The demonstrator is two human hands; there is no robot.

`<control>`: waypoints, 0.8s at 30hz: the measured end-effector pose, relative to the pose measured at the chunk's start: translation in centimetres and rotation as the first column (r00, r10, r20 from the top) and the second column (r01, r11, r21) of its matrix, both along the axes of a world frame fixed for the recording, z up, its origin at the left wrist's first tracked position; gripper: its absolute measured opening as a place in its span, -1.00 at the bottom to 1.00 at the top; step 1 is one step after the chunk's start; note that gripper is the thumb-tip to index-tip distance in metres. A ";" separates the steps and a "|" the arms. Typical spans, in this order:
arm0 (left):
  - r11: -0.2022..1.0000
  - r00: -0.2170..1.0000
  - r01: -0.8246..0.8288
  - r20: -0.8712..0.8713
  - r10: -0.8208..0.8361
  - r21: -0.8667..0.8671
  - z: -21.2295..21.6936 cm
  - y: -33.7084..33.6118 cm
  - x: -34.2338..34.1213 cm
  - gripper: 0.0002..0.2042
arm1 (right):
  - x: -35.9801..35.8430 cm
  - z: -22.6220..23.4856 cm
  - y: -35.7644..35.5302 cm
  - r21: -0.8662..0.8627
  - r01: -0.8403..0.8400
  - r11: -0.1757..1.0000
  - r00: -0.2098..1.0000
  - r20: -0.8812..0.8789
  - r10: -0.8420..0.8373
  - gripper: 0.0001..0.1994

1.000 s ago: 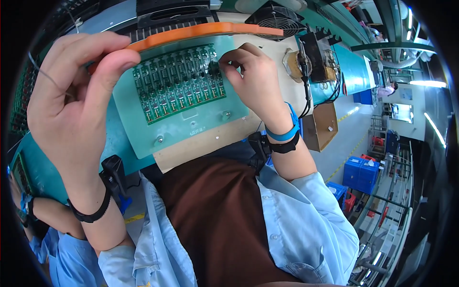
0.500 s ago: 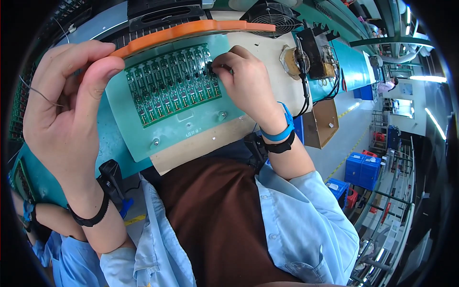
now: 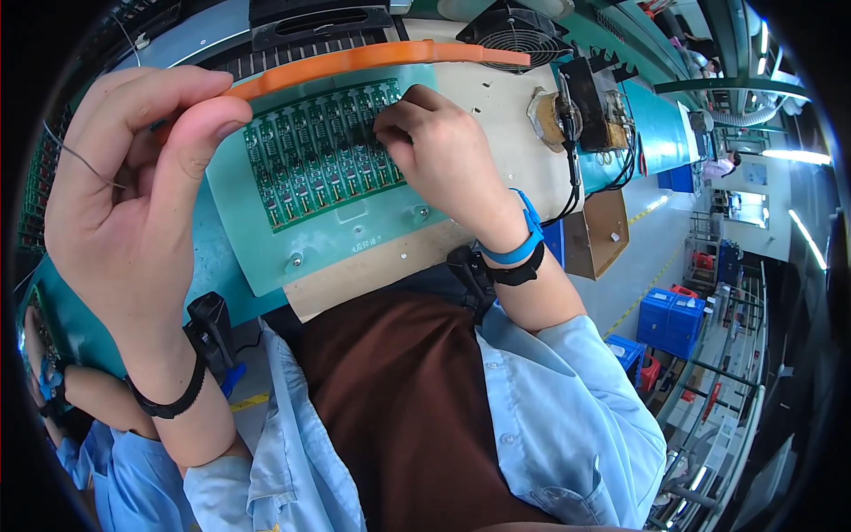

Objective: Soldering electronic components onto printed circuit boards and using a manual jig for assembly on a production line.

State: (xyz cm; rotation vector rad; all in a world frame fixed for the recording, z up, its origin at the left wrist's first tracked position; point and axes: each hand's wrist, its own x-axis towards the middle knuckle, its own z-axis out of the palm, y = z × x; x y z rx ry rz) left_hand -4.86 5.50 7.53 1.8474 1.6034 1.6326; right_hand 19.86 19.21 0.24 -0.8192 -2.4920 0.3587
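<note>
A long orange plastic strip [image 3: 372, 57] with a wavy edge is pinched between the thumb and index finger of my left hand [image 3: 128, 204]. It stretches rightward above the far edge of a panel of green circuit boards [image 3: 306, 164]. Several narrow boards make up the panel, with small dark parts on them. The panel lies on a pale green plate [image 3: 257, 262] with metal studs along its near side. Over the panel's right part is my right hand [image 3: 448, 155], its fingertips closed together at the boards. Whatever they hold is too small or hidden to make out.
A black fan [image 3: 514, 40] with a wire guard stands at the back. Right of it is a dark device [image 3: 594, 106] with cables. A cardboard box [image 3: 596, 226] and blue crates [image 3: 671, 319] are at the right. At the lower left, another person's arm [image 3: 111, 403] reaches in.
My right hand has moved slightly left over the boards, away from the panel's right end. My left hand still holds the orange strip. The whole view has shifted a little.
</note>
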 end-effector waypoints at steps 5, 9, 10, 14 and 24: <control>1.000 1.000 -0.013 -0.022 0.013 -0.007 0.0 -0.1 0.0 -0.83 | -0.1 0.0 0.0 0.030 -0.012 0.999 1.000 0.006 0.012 -0.92; 1.000 1.000 -0.002 -0.016 0.002 0.009 0.1 0.0 0.1 -0.83 | -0.2 -0.1 -0.2 0.033 0.010 0.999 1.000 0.023 -0.011 -0.91; 1.000 1.000 -0.003 -0.018 0.003 0.007 0.1 0.0 0.1 -0.83 | -0.3 -0.1 -0.3 0.031 0.009 0.999 1.000 0.021 -0.010 -0.91; 1.000 0.999 -0.019 -0.032 0.019 0.004 -0.1 0.1 0.1 -0.83 | -0.3 0.2 -0.3 0.053 0.023 0.998 0.999 0.048 -0.025 -0.91; 0.999 0.996 -0.028 -0.085 0.030 0.027 -0.2 -0.1 -0.4 -0.83 | -2.4 0.7 -1.6 0.035 -0.072 0.997 0.996 -0.043 0.074 -0.95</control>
